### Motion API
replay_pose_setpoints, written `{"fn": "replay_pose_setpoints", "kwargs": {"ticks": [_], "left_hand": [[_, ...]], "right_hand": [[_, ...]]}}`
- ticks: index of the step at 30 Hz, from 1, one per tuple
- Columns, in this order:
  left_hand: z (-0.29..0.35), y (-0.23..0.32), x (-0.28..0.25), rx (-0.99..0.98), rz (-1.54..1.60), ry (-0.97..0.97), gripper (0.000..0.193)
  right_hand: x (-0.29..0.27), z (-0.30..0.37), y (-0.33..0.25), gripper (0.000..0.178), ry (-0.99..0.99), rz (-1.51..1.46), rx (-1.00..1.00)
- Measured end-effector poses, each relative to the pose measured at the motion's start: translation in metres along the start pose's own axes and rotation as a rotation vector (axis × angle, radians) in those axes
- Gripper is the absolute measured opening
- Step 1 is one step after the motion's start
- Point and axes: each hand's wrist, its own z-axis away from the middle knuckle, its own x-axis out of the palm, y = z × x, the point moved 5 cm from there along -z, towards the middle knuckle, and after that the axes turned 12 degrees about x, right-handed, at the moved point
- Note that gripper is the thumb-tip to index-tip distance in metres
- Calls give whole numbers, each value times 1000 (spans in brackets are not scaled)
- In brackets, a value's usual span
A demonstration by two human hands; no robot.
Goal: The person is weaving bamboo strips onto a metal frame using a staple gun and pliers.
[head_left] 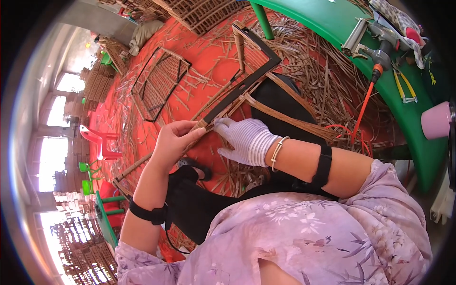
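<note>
A long black frame (241, 86), partly wrapped in brown woven strips, slants across in front of me. My bare left hand (176, 141) pinches its wrapped edge between thumb and fingers. Close beside it my right hand (247, 137), in a white knitted glove, has its fingertips closed on a brown weaving strip at the same edge; its grip is partly hidden. More brown weaving strips (285, 118) trail off from the frame to the right, over black cloth (274, 102) on my lap.
Loose strips litter the red floor (199, 61). A woven panel (159, 84) lies beyond the frame. At right, a green table (396, 102) carries an air stapler (380, 47), yellow-handled pliers (404, 86) and a pink cup (436, 120). A red chair (100, 142) stands at left.
</note>
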Motion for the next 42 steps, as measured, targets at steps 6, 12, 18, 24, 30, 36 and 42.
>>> {"fn": "replay_pose_setpoints", "kwargs": {"ticks": [6,12,18,24,30,36,42], "left_hand": [[-6,-1,0,-72,133,-48,27],[-9,-1,-1,-103,157,-139,25],[-7,3,6,-104,131,-105,30],[-9,-4,4,-77,17,-98,35],[-9,-5,3,-22,51,-90,34],[-11,-4,3,-2,-16,-82,32],[-5,6,4,-3,-95,-47,36]], "right_hand": [[1,2,0,52,19,1,-33],[2,1,-1,52,-17,-17,-26],[1,0,1,53,36,-62,-20],[-4,-4,0,50,-24,-153,39],[6,-6,7,43,79,-302,110],[13,-16,5,36,153,-340,91],[7,-18,3,23,243,-425,123]]}}
